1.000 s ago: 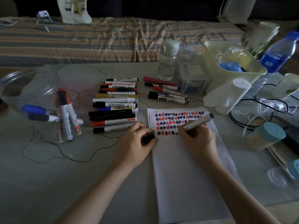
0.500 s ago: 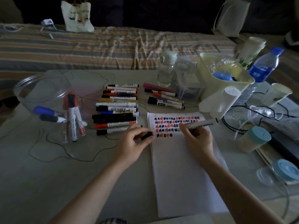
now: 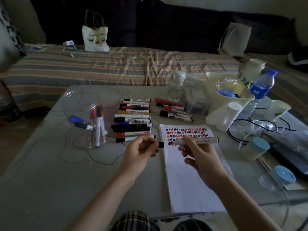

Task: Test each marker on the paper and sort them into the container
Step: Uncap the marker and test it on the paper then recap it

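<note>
My right hand (image 3: 199, 155) holds a white marker (image 3: 202, 140) level above the paper (image 3: 188, 184), its tip pointing left. My left hand (image 3: 139, 151) pinches the marker's black cap (image 3: 160, 144), a short gap from the tip. Rows of red, blue and black test marks (image 3: 186, 132) fill the top of the sheet. A stack of markers (image 3: 133, 120) lies left of the paper, and a smaller group of markers (image 3: 175, 110) lies behind it. The clear container (image 3: 81, 100) at the left holds several markers (image 3: 98, 127) standing upright.
A cream bin (image 3: 228, 95), a roll of tissue (image 3: 225, 115), two water bottles (image 3: 176, 85) and lidded jars (image 3: 255, 148) crowd the table's right side, with cables (image 3: 246, 129) among them. A thin wire (image 3: 80, 157) loops over the left side. A striped bed (image 3: 116, 65) lies behind.
My right hand lifted the marker off the paper and turned it level. My left hand raised the cap toward the tip. The view tilted up.
</note>
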Available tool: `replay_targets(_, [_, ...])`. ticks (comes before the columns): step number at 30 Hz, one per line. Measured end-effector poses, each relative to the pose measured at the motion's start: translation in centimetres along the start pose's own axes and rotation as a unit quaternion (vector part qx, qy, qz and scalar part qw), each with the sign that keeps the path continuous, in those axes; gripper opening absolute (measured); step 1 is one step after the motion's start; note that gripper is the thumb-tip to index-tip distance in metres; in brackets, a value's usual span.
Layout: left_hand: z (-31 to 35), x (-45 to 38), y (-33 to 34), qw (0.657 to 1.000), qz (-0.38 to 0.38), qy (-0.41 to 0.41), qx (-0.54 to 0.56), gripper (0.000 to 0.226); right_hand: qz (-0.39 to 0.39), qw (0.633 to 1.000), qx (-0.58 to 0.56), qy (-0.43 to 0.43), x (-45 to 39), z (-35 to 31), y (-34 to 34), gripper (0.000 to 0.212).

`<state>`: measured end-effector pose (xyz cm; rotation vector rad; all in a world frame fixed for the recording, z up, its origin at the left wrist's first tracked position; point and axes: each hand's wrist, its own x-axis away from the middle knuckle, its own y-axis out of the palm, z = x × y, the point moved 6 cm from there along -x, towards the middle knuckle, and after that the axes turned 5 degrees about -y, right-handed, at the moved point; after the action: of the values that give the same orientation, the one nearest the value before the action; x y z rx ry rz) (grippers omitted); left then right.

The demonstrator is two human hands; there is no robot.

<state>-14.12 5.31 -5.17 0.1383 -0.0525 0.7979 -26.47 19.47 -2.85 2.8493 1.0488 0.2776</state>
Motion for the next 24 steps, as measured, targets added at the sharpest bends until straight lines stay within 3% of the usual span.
replay_targets(13, [1.9,1.8,1.3,1.0,-0.023,0.011,-0.008,0.01,0.015,0.999,0.006,-0.033,1.6,-0.1,1.8,0.04])
replay_targets(24, [2.1,1.4,0.8,0.993,-0.016,0.069,-0.09,0.014,-0.015,0.993,-0.109,0.037,1.4,1.6,2.9,0.028])
